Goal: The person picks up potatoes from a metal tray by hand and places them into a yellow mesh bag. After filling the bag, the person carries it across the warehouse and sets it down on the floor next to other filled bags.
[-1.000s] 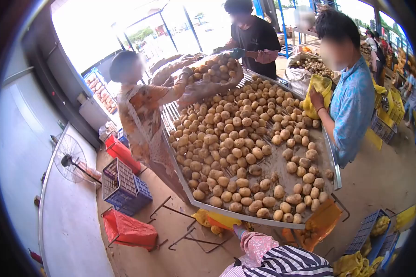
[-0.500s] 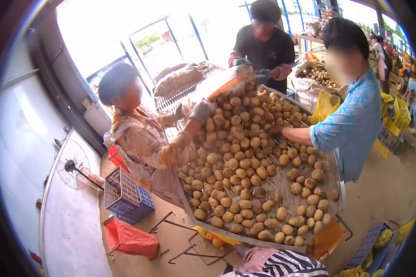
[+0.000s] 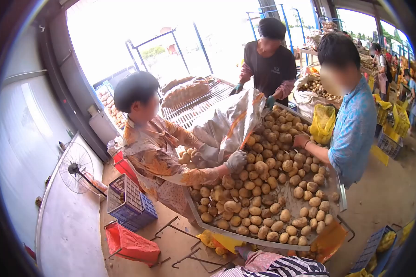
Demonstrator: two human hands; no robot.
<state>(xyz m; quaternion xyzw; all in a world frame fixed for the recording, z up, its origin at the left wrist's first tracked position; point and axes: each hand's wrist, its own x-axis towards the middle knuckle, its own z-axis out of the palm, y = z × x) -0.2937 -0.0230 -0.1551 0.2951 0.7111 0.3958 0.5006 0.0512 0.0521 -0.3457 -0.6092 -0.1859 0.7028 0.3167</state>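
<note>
At the bottom edge, a pink sleeve (image 3: pixel 261 261) and black-and-white striped cloth (image 3: pixel 298 267) show close to the camera. What appears to be my left hand (image 3: pixel 243 251), in a dull purple glove, is beside the near rim of a metal sorting table (image 3: pixel 254 241). Its fingers are too small and partly hidden to read. Nearest to it is a yellow mesh bag (image 3: pixel 212 240) hanging below the rim. My right hand is out of view. Many potatoes (image 3: pixel 263 184) lie on the table.
Co-workers stand around the table; a person in a floral shirt (image 3: pixel 155 152) and one in black (image 3: pixel 269 62) hold a big white sack (image 3: pixel 231 124). A person in blue (image 3: pixel 353 124) reaches among potatoes. Blue crates (image 3: pixel 130 203), a red bag (image 3: pixel 131 244) and a fan (image 3: pixel 74 168) are left.
The sack has been lowered and spreads over the table's far left. The floral-shirted person's gloved hand has moved down and right. The blue-shirted person's hand has shifted right. The view has shifted slightly.
</note>
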